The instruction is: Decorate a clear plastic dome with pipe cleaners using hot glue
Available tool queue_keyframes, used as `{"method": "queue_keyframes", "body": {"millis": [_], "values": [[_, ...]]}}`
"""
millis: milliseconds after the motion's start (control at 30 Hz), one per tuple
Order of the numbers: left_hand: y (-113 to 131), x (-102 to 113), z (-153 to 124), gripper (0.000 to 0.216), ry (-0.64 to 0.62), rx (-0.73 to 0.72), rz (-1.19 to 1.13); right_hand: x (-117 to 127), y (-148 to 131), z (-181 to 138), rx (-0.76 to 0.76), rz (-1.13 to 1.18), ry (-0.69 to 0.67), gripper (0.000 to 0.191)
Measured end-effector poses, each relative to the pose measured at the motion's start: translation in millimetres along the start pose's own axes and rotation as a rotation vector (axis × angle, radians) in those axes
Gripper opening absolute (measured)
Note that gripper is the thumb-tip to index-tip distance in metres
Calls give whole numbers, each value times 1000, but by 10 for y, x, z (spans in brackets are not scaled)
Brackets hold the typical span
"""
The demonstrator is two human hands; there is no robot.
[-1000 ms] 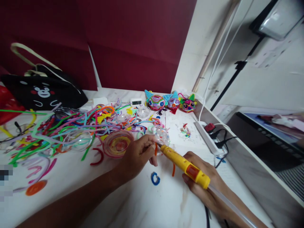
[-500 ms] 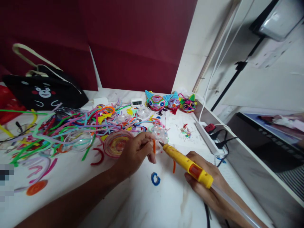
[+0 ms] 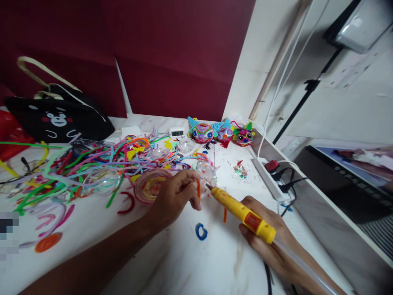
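Note:
My left hand (image 3: 176, 196) pinches a short orange pipe-cleaner piece (image 3: 199, 189) upright above the white table (image 3: 196, 262). My right hand (image 3: 264, 233) grips a yellow glue pen (image 3: 241, 214) with a clear glue stick out its back; its tip points at the orange piece, almost touching it. A clear plastic half-ball (image 3: 207, 173) lies just behind the orange piece. A second orange bit (image 3: 225, 214) and a blue curled piece (image 3: 201, 231) lie on the table below the pen.
A heap of coloured pipe cleaners (image 3: 82, 168) and clear bowls (image 3: 152, 185) fills the left. Three pipe-cleaner animal faces (image 3: 222, 133) and a small clock (image 3: 176, 132) stand at the back. A power strip (image 3: 272, 176) with cables lies right. A black bear bag (image 3: 58, 119) sits far left.
The glue pen's tip and my left hand with the orange piece have risen slightly and moved a little apart. Everything else lies as before.

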State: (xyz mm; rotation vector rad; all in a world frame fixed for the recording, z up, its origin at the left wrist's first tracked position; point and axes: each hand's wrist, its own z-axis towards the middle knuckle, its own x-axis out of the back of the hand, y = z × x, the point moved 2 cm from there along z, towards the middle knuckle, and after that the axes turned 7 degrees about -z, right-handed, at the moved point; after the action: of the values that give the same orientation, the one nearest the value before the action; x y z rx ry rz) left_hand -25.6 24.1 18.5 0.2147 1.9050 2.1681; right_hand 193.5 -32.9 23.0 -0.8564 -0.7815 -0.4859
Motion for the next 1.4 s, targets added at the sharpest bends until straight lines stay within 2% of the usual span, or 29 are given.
{"method": "queue_keyframes", "body": {"millis": [500, 633, 1067, 1200, 1400], "values": [[12, 5, 1, 12, 17, -4, 0, -7, 19, -19, -17, -15, 10, 11], [-3, 2, 4, 12, 6, 1, 7, 4, 16, -7, 17, 5, 16, 14], [-25, -42, -26, 13, -27, 18, 46, 18, 3, 5, -22, 41, 2, 12], [-22, -55, -26, 13, -19, 33, 11, 38, 3, 32, -69, 136, -60, 4], [-13, -58, -3, 15, -8, 78, -109, 71, 65, -17, -257, 337, -89, 25]]}}
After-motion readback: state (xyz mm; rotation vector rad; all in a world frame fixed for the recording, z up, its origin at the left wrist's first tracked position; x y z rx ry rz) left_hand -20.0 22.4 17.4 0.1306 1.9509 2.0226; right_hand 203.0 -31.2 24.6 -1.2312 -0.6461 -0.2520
